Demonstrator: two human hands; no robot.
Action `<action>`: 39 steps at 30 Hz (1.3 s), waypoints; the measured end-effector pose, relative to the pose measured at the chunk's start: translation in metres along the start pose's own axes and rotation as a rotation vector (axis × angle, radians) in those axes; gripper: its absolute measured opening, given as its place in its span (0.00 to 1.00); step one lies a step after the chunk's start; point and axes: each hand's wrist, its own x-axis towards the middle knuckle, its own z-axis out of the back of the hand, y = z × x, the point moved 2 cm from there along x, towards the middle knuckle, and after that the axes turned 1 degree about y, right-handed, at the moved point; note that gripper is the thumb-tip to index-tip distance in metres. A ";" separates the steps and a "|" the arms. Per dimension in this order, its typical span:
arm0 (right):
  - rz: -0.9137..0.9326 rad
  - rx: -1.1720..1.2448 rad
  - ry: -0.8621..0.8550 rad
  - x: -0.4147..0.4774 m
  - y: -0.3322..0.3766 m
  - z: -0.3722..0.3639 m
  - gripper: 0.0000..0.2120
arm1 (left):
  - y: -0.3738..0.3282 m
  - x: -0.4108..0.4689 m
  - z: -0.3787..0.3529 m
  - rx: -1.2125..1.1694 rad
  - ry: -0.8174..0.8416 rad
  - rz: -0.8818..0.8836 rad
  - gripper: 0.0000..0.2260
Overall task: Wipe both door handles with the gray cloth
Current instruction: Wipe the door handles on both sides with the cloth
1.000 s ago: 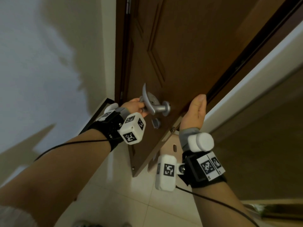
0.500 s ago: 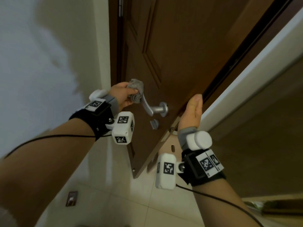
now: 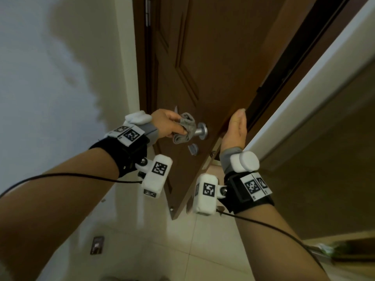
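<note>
A brown wooden door (image 3: 213, 63) stands ajar in front of me. Its silver lever handle (image 3: 200, 131) sticks out from the near face, with only the round base and neck showing. My left hand (image 3: 169, 123) is closed on the gray cloth (image 3: 185, 128), which is wrapped around the lever close to the neck. The lever's tip pokes out above my fingers. My right hand (image 3: 236, 128) grips the door's free edge, thumb on this side and fingers hidden behind. The handle on the far face is hidden.
A small silver lock knob (image 3: 192, 149) sits just below the handle. A pale wall (image 3: 60, 88) is on the left, a white door frame (image 3: 294, 102) on the right. Light floor tiles (image 3: 182, 250) lie below, with a wall socket (image 3: 97, 244) low at left.
My left hand has slid the cloth along the lever from its tip toward the round base. My right hand has stayed on the door edge. The view has shifted slightly.
</note>
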 end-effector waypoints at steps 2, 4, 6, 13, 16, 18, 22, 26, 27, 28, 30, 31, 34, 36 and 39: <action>-0.006 0.013 0.014 0.001 -0.003 -0.001 0.28 | -0.005 -0.003 -0.005 0.111 0.011 -0.061 0.16; -0.006 0.009 0.011 0.001 -0.006 0.000 0.23 | -0.008 -0.005 -0.010 0.195 0.019 -0.096 0.18; -0.003 0.020 0.029 0.000 -0.010 0.000 0.15 | -0.005 -0.004 -0.015 0.254 0.016 -0.093 0.19; 0.014 -0.034 0.048 -0.006 -0.020 -0.001 0.17 | 0.007 -0.003 -0.026 0.241 -0.022 -0.087 0.20; 0.022 -0.076 0.054 -0.005 -0.021 -0.002 0.15 | 0.011 0.000 -0.027 0.200 -0.048 -0.128 0.18; 0.028 -0.077 0.067 -0.003 -0.021 -0.002 0.11 | 0.013 0.001 -0.026 0.173 -0.084 -0.161 0.15; 0.026 -0.083 0.091 -0.004 -0.021 -0.004 0.09 | 0.017 0.006 -0.019 0.144 -0.194 -0.182 0.06; 0.064 -0.108 0.096 -0.006 -0.019 -0.004 0.10 | 0.012 0.012 -0.020 0.187 -0.173 -0.168 0.12; 0.078 -0.106 0.102 -0.005 -0.017 -0.005 0.12 | 0.010 0.014 -0.018 0.148 -0.168 -0.166 0.10; 0.088 -0.107 0.104 -0.003 -0.013 -0.007 0.14 | 0.006 0.014 -0.016 0.096 -0.163 -0.165 0.07; 0.090 -0.113 0.101 0.001 -0.007 -0.010 0.18 | -0.002 0.013 -0.012 0.009 -0.139 -0.182 0.06; 0.102 -0.116 0.108 0.004 -0.003 -0.012 0.18 | -0.007 0.012 -0.010 -0.005 -0.125 -0.208 0.09; 0.109 -0.109 0.102 0.007 0.007 -0.012 0.15 | -0.021 0.005 -0.013 0.054 -0.065 -0.266 0.15; 0.103 -0.096 0.095 0.007 0.012 -0.013 0.15 | -0.024 0.003 -0.018 0.116 0.013 -0.278 0.15; 0.103 -0.089 0.110 0.002 0.017 -0.017 0.20 | -0.015 -0.003 -0.019 0.304 -0.010 -0.356 0.14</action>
